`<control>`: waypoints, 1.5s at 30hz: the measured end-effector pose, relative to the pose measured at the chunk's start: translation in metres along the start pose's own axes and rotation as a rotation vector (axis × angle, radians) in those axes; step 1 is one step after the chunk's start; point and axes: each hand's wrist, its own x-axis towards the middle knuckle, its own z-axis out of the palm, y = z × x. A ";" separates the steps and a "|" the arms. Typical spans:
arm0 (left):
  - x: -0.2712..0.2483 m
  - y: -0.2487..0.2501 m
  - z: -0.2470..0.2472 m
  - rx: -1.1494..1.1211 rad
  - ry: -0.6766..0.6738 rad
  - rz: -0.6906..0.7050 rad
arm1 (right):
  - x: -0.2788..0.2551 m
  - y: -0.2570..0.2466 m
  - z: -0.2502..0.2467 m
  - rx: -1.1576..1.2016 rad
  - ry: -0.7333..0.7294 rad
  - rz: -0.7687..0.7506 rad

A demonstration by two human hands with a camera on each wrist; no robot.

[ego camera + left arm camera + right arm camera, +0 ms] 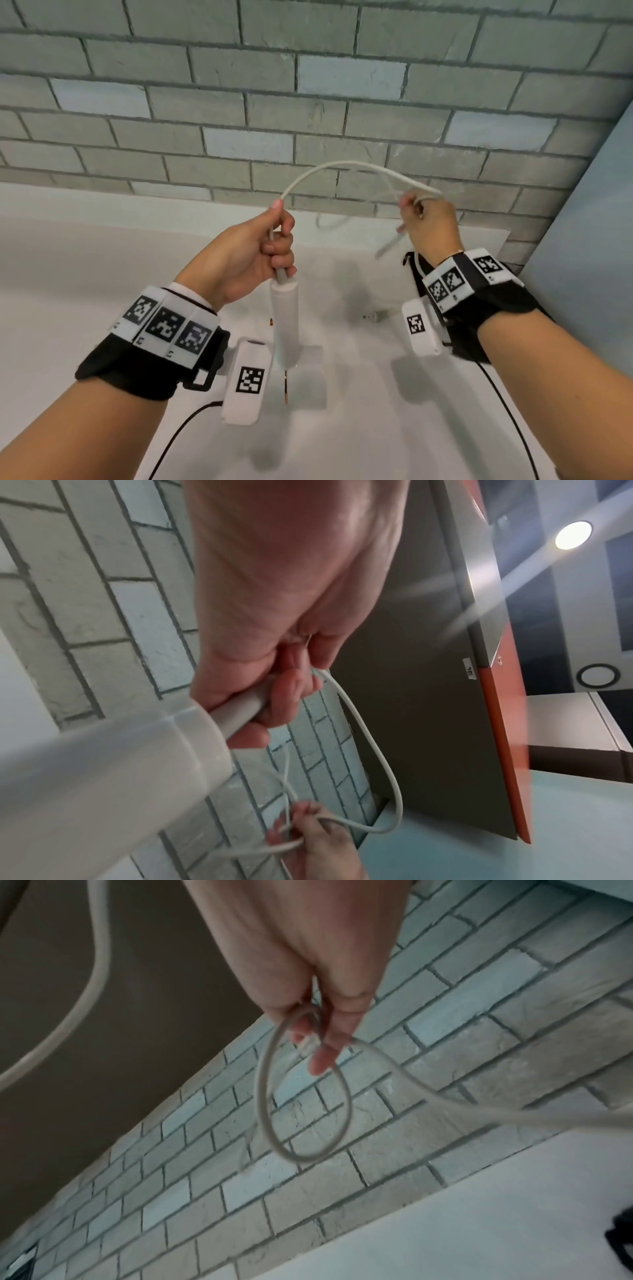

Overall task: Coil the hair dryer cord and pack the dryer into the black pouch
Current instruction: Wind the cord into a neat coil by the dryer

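Coiling under way: left hand [246, 253] clenched round the grey cord root atop the hair dryer [285, 325], held upright above the bench [85, 260]; right hand [430, 226] pinching cord [346, 167] loops beside it. Best kept even, each loop gathered toward the dryer without twisting. Black pouch [416, 270] behind the right wrist, beyond the dryer.

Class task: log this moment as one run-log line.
step: coiling cord | left hand: grips dryer at cord base | right hand: holds cord loop | pouch: on counter, unpacked

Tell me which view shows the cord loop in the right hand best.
Right wrist: the loop hangs whole and fairly sharp from the right hand. Head view shows it motion-blurred beside that hand. Left wrist view shows only small crossed strands far off; the left hand fills it.
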 end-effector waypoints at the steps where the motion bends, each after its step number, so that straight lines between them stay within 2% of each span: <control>1: -0.001 -0.002 0.003 -0.006 -0.013 0.005 | 0.002 -0.003 0.003 0.103 0.037 -0.056; 2: -0.001 -0.003 0.006 -0.013 -0.026 0.012 | 0.005 -0.001 0.008 0.105 0.019 -0.115; 3: -0.002 -0.004 0.008 -0.021 -0.038 0.021 | 0.006 0.004 0.013 0.032 -0.061 -0.167; 4: -0.003 -0.005 0.010 -0.029 -0.046 0.033 | 0.004 0.011 0.017 -0.062 -0.202 -0.181; 5: -0.003 -0.006 0.011 -0.038 -0.050 0.045 | 0.000 0.016 0.019 -0.170 -0.397 -0.130; 7: -0.004 -0.005 0.012 -0.063 -0.053 0.069 | -0.008 0.025 0.017 -0.409 -0.812 0.081; 8: -0.004 -0.005 0.011 -0.081 -0.053 0.081 | -0.013 0.027 0.014 -0.463 -0.956 0.184; 9: -0.005 -0.005 0.011 -0.101 -0.055 0.093 | -0.016 0.031 0.011 -0.442 -1.015 0.264; 10: -0.005 -0.006 0.010 -0.117 -0.056 0.107 | -0.018 0.034 0.009 -0.398 -0.997 0.306; 12: -0.005 -0.007 0.009 -0.132 -0.071 0.123 | -0.019 0.036 0.006 -0.341 -0.832 0.308; 14: -0.005 -0.007 0.011 -0.121 -0.111 0.116 | -0.017 0.031 0.005 -0.176 -0.640 0.218; 15: -0.005 -0.007 0.013 -0.109 -0.138 0.107 | -0.017 0.023 0.006 -0.051 -0.597 0.160; 17: -0.006 -0.006 0.017 -0.084 -0.192 0.087 | -0.022 0.000 0.012 0.122 -0.615 0.081; 20: -0.008 -0.007 0.020 -0.056 -0.262 0.076 | -0.033 -0.020 0.033 0.059 -0.750 0.008; 22: -0.010 -0.008 0.020 -0.132 -0.276 0.096 | -0.041 -0.017 0.045 0.049 -0.812 0.027; 23: -0.011 -0.007 0.018 -0.206 -0.268 0.109 | -0.046 -0.015 0.048 0.134 -0.806 0.081; 27: -0.014 -0.010 0.003 -0.485 -0.185 0.185 | -0.060 0.004 0.048 0.510 -0.626 0.242; 29: -0.013 -0.012 -0.003 -0.550 -0.165 0.228 | -0.062 0.007 0.043 0.697 -0.516 0.238; 31: -0.010 -0.014 -0.007 -0.589 -0.149 0.269 | -0.062 0.004 0.038 0.781 -0.467 0.205; 33: -0.008 -0.015 -0.008 -0.607 -0.146 0.300 | -0.064 0.001 0.035 0.732 -0.477 0.197; 36: -0.007 -0.015 -0.008 -0.619 -0.148 0.324 | -0.071 -0.002 0.034 0.522 -0.630 0.232; 40: -0.005 -0.015 -0.012 -0.557 -0.106 0.344 | -0.083 -0.006 0.031 0.511 -0.808 0.336; 45: -0.003 -0.014 -0.019 -0.437 -0.029 0.388 | -0.100 -0.007 0.040 -0.076 -0.851 0.062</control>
